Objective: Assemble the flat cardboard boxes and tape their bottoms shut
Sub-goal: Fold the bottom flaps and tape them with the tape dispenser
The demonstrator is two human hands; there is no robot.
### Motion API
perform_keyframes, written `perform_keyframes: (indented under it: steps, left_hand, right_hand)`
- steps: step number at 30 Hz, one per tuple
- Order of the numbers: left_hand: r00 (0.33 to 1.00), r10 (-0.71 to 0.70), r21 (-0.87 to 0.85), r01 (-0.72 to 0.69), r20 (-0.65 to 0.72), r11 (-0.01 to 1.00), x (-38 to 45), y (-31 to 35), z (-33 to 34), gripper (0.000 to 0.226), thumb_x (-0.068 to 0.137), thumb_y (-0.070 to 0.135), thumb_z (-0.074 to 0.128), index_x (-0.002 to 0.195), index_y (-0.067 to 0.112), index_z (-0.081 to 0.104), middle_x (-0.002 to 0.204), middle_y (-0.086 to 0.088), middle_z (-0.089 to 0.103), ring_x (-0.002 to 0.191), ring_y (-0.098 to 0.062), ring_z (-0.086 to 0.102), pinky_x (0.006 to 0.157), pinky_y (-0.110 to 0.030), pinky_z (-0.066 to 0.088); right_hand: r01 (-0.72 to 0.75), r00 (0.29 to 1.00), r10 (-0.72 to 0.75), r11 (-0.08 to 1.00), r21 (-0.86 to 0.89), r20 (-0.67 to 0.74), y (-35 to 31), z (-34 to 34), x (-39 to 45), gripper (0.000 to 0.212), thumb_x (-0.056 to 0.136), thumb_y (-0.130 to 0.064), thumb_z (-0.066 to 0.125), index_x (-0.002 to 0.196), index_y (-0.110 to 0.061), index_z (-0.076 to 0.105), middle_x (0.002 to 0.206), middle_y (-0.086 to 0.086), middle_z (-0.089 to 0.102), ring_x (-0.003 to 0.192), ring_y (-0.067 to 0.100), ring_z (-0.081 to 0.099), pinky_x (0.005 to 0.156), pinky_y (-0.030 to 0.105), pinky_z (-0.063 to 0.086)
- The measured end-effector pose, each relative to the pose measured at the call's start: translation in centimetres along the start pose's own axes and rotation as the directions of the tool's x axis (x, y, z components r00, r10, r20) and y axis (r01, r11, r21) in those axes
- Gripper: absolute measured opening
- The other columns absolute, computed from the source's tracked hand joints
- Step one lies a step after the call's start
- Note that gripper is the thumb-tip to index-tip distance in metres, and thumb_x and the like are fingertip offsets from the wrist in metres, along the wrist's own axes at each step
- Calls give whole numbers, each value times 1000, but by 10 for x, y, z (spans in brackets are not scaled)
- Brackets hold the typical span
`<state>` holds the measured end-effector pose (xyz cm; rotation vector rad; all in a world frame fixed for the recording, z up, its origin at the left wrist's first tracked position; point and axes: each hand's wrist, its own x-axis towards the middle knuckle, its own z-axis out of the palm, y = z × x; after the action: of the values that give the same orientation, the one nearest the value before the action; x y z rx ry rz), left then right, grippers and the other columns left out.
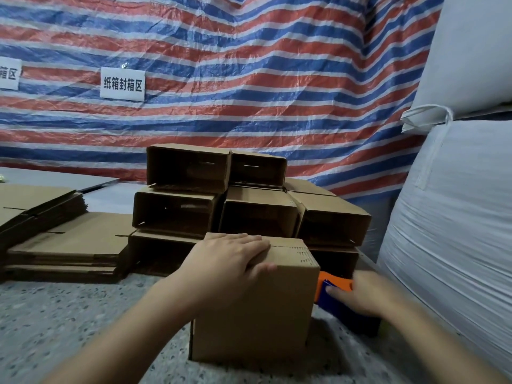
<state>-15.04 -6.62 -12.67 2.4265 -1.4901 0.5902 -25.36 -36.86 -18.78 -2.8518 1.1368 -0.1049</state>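
Note:
An assembled brown cardboard box [257, 314] stands on the speckled floor in front of me, its closed flaps facing up. My left hand [227, 261] lies flat on top of the flaps, thumb over the front edge, pressing them down. To the right of the box, my right hand [365, 295] grips an orange and blue tape dispenser [332, 292], held low beside the box's right side. The dispenser's far end is partly hidden behind my hand.
A stack of assembled boxes [249, 200] lies on its sides behind the box. Piles of flat cardboard blanks [63, 236] sit at the left. Large white sacks [454, 217] crowd the right. A striped tarp [249, 79] with paper signs hangs behind.

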Motion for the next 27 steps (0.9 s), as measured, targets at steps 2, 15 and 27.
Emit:
perform_keyframes:
  steps: [2,15,27]
  left_hand:
    - [1000,0,6,0,-1,1000,0,0,1,87,78,78,-2,148,40,34,152,20,37,142,-1,28,113,-27,24]
    - [999,-25,-130,29,32,991,-3,-2,-3,60,98,64,14,147,37,37,152,18,39,142,0,28,110,-24,20]
    - [851,-482,-919,339,208,201,7,-6,-36,37,105,29,32,113,13,64,102,-5,75,95,-15,70,82,-26,55]
  right_hand:
    - [41,999,-40,997,-72,15,11,20,0,48,80,-78,55,91,-32,56,81,-11,63,71,2,62,57,20,46]
    - [239,971,-145,501,832,-192,-34,-130,-36,62,76,-64,67,96,-6,72,82,14,77,72,30,73,63,34,51]
    - [257,813,-578,460,850,67,-109,-172,-26,66,69,-61,72,112,-11,66,86,10,76,67,18,73,54,25,56]
